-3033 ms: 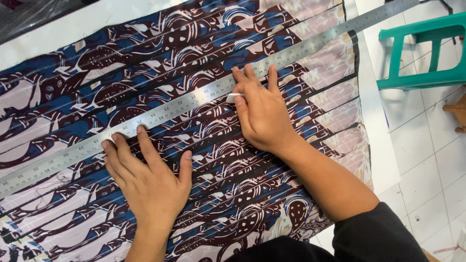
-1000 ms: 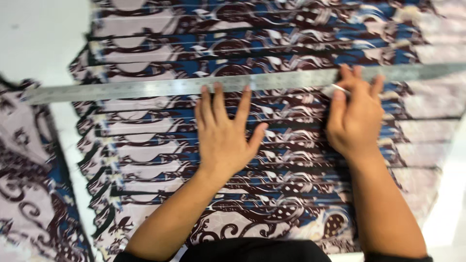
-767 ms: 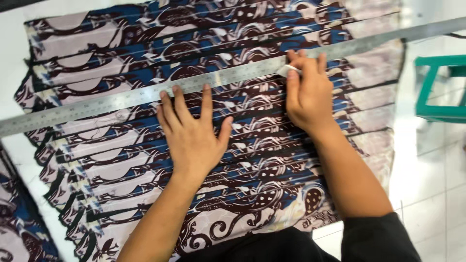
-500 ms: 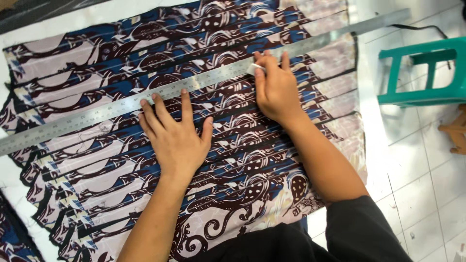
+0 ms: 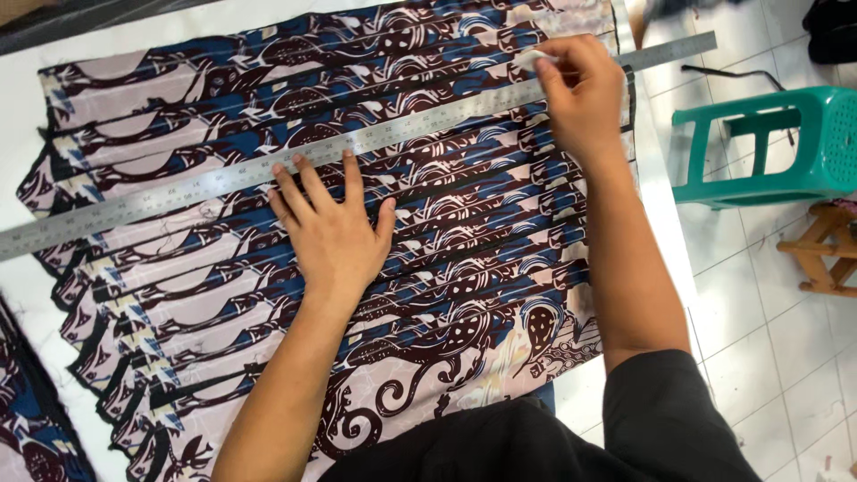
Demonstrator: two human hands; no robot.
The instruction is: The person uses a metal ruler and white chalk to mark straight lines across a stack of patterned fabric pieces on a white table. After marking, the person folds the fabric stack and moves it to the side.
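Note:
A pleated patterned fabric (image 5: 223,116) in blue, dark brown and pale pink lies spread on a white table (image 5: 134,36). A long metal ruler (image 5: 178,189) runs diagonally across it from lower left to upper right. My left hand (image 5: 335,232) lies flat on the fabric, fingers spread, with the fingertips pressing the ruler's lower edge. My right hand (image 5: 585,89) is near the fabric's right edge and pinches a small white piece of chalk (image 5: 528,59) against the ruler.
A green plastic stool (image 5: 786,143) stands on the white tiled floor to the right of the table. A wooden stool (image 5: 826,250) is partly visible below it. More patterned fabric (image 5: 36,428) lies at the lower left corner.
My right hand has slid with the chalk along the ruler toward the fabric's right edge. My left hand has stayed pressed on the ruler. The view has shifted slightly.

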